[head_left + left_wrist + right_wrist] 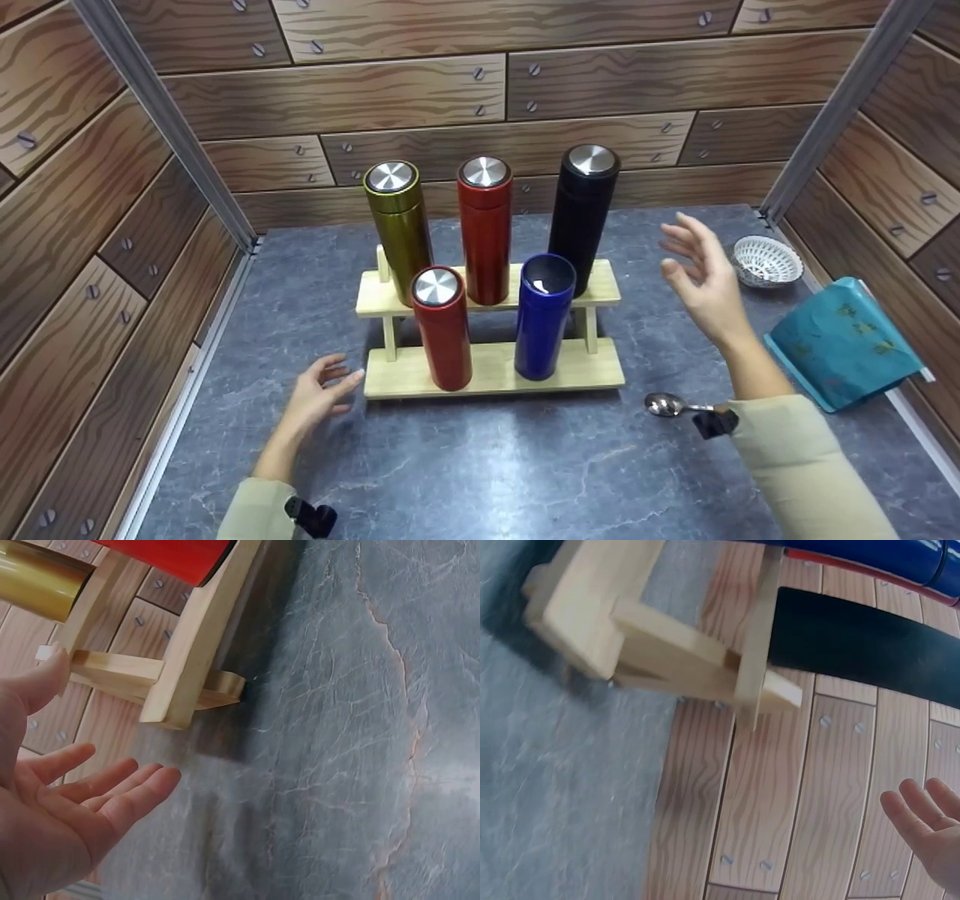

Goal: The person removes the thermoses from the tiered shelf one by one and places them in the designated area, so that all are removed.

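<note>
A two-tier wooden rack (495,375) bears several thermos flasks. On its upper shelf stand a gold flask (401,232), a red flask (486,232) and a black flask (583,217), all with silver lids. The lower shelf carries a second red flask (444,330) with a silver lid and a blue flask (541,322) with a dark top. My left hand (319,394) is held beside the rack's lower left end, fingers loosely spread and holding nothing. To the right of the black flask my right hand (705,277) is raised, relaxed and bare.
A metal spoon (666,405) lies on the grey marbled table (465,472), partly under the right wrist. Farther right are a small white woven basket (766,261) and a teal pouch (847,345). Wood-patterned walls (420,90) enclose the back and both sides.
</note>
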The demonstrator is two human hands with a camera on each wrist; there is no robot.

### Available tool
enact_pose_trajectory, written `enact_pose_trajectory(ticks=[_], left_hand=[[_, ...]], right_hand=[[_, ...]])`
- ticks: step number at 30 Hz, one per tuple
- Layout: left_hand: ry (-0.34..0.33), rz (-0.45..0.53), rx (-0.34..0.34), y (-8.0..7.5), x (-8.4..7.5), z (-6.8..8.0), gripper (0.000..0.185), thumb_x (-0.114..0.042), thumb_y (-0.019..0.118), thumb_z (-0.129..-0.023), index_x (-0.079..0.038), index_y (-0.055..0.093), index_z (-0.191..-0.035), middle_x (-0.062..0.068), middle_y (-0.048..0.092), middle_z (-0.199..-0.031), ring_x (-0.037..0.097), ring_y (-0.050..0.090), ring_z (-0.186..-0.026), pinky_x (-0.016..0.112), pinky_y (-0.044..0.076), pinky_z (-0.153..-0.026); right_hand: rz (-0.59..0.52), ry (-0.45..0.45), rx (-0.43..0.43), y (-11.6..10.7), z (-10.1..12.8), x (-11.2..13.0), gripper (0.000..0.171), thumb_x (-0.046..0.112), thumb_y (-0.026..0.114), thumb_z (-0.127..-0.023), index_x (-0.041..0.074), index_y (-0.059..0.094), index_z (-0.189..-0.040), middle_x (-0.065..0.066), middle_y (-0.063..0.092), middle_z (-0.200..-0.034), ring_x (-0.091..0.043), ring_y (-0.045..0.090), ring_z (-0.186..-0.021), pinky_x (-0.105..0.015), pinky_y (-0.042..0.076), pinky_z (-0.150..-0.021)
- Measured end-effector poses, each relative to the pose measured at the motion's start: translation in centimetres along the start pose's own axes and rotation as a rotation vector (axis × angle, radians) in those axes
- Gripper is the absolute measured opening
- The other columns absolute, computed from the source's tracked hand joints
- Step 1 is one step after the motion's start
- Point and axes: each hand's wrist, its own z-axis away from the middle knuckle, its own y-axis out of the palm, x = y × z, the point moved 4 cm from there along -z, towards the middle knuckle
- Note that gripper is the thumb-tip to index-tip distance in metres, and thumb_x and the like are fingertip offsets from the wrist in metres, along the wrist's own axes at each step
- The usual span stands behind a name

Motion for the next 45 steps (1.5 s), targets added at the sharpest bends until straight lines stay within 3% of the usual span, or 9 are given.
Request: enact_pose_trajectory(ticks=[16,20,24,34,45], left_hand=[[-0.032,0.159,0.054,1.8,2.2,-1.8,0.066,-0.015,0.075,-0.078,-0.005,0.044,-0.135,0.023,0.049,-0.128,0.027,0.06,-0.098,0.049,0.051,-0.077],[-0.05,0.227,0.061,1.8,3.2,-2.6,0.067,-0.014,0.077,-0.076,-0.008,0.046,-0.134,0.02,0.051,-0.125,0.026,0.061,-0.096,0.048,0.051,-0.078],[-0.055,0.293,0.068,1.7,3.7,-3.0,0.065,-0.009,0.076,-0.076,-0.007,0.046,-0.134,0.02,0.051,-0.124,0.026,0.062,-0.092,0.048,0.052,-0.077],[-0.074,0.377,0.089,1.4,4.2,-3.7,0.062,0.003,0.072,-0.076,-0.005,0.048,-0.132,0.021,0.052,-0.12,0.029,0.062,-0.088,0.047,0.052,-0.075],[-0.079,0.445,0.149,1.5,4.4,-4.4,0.067,0.007,0.069,-0.076,-0.006,0.043,-0.136,0.017,0.056,-0.117,0.028,0.062,-0.086,0.043,0.054,-0.07]], right_hand=[[-0.078,0.073,0.054,3.8,-3.4,0.2,0.063,0.0,0.062,-0.086,0.003,0.032,-0.142,-0.014,0.049,-0.13,-0.033,0.05,-0.114,-0.031,0.046,-0.09],[-0.103,0.081,0.064,4.6,-3.9,1.6,0.063,0.0,0.063,-0.086,0.0,0.032,-0.141,-0.02,0.049,-0.129,-0.038,0.049,-0.114,-0.029,0.047,-0.087],[-0.127,0.087,0.076,5.3,-4.2,2.7,0.064,-0.003,0.061,-0.085,-0.006,0.029,-0.14,-0.026,0.046,-0.129,-0.04,0.047,-0.115,-0.035,0.046,-0.09],[-0.157,0.147,0.098,6.3,-4.9,2.4,0.068,0.001,0.066,-0.083,-0.002,0.03,-0.14,-0.023,0.045,-0.13,-0.036,0.049,-0.114,-0.044,0.043,-0.093],[-0.195,0.161,0.104,7.4,-5.7,2.0,0.075,-0.002,0.072,-0.076,0.001,0.033,-0.139,-0.017,0.05,-0.124,-0.026,0.053,-0.105,-0.037,0.047,-0.086]])
